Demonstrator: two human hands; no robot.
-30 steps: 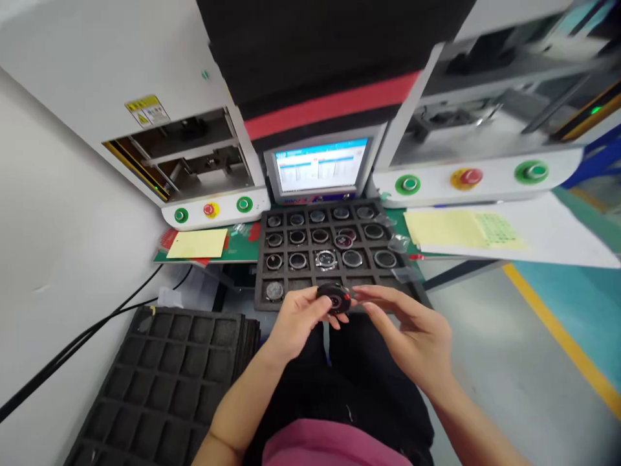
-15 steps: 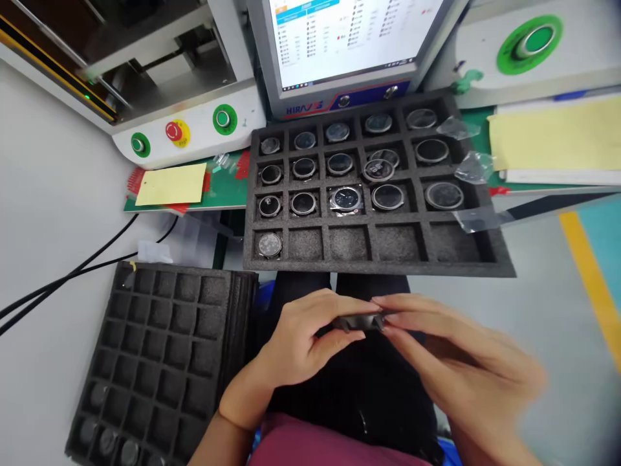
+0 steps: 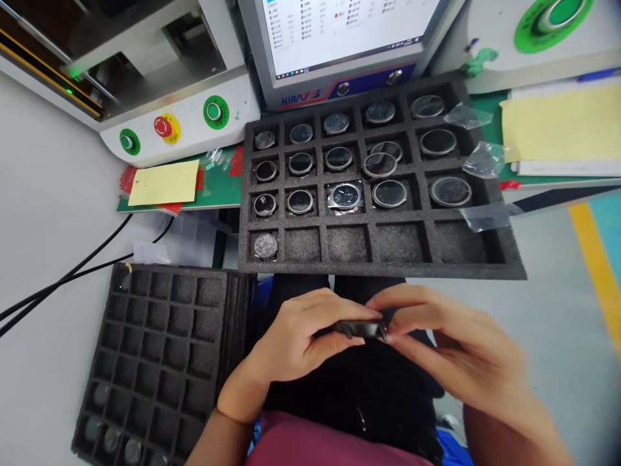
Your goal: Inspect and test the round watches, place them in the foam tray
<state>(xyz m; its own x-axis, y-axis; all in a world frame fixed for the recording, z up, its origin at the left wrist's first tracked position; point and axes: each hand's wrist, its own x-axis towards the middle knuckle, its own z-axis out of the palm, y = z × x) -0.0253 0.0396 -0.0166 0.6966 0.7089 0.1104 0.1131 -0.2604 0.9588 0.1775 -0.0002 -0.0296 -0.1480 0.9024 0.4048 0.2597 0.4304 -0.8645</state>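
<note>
Over my lap, my left hand (image 3: 301, 333) and my right hand (image 3: 446, 343) pinch a small dark round watch case (image 3: 361, 329) between their fingertips, held edge-on. Just beyond it lies a black foam tray (image 3: 504, 268) with square pockets. Round watch cases (image 3: 388, 193) fill its three far rows. In the near row only the leftmost pocket holds a part (image 3: 265, 245); the other pockets there are bare.
A stack of black foam trays (image 3: 160, 362) sits at my lower left, with a few round parts in its near corner. Behind the tray stand a monitor (image 3: 339, 39), a machine panel with green and red buttons (image 3: 167, 126), yellow notes (image 3: 162, 182) and cables (image 3: 63, 278).
The view has dropped and moved closer to the tray. My hands drew the watch case from above the tray's near edge down over my lap and turned it edge-on.
</note>
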